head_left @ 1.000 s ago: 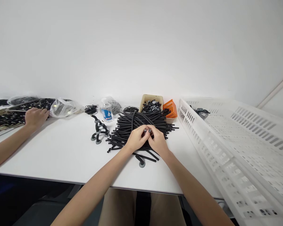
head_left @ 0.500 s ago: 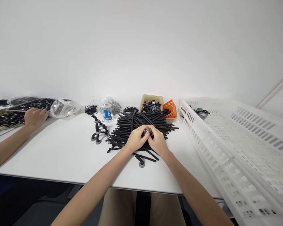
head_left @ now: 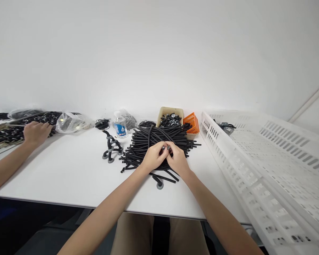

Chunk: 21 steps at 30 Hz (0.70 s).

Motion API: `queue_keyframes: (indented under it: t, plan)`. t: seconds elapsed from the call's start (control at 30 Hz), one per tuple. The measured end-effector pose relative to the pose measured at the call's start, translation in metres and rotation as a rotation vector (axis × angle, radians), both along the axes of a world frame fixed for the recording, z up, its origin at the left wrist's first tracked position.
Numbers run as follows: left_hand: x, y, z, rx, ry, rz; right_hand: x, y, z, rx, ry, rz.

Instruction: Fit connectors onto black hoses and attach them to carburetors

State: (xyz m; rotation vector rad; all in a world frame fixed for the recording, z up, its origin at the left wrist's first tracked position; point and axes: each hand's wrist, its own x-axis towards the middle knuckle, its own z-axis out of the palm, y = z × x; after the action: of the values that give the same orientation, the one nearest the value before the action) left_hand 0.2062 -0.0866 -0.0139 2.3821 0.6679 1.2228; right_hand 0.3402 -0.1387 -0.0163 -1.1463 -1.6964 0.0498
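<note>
My left hand [head_left: 154, 156] and my right hand [head_left: 177, 158] meet above a heap of black tubes [head_left: 138, 145], fingers pinched together. Between the fingertips shows a small dark and grey part [head_left: 168, 147], mostly hidden, so I cannot make out its kind. In front of my hands, near the table edge, lies a short black tube piece with a grey round end [head_left: 160, 185]. To the left of the heap stand several joined black pieces with grey discs [head_left: 111, 148].
Behind the heap are a beige bin of black and grey parts [head_left: 163, 109] and an orange basket [head_left: 192, 122]. A clear bottle [head_left: 120, 125] stands left of them. A large white crate [head_left: 228, 166] fills the right side. At far left reaches a co-worker's hand [head_left: 36, 134].
My hands stay almost in the same place, still pinched together. At far left the co-worker's hand has shifted slightly to the left.
</note>
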Motion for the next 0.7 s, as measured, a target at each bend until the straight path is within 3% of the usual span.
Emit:
queue_keyframes:
  t: [0.7]
  plan:
    - [0.0001,-0.0004,0.0001,-0.001,0.003,0.003,0.0002,-0.0003,0.0002,-0.013,0.003,0.001]
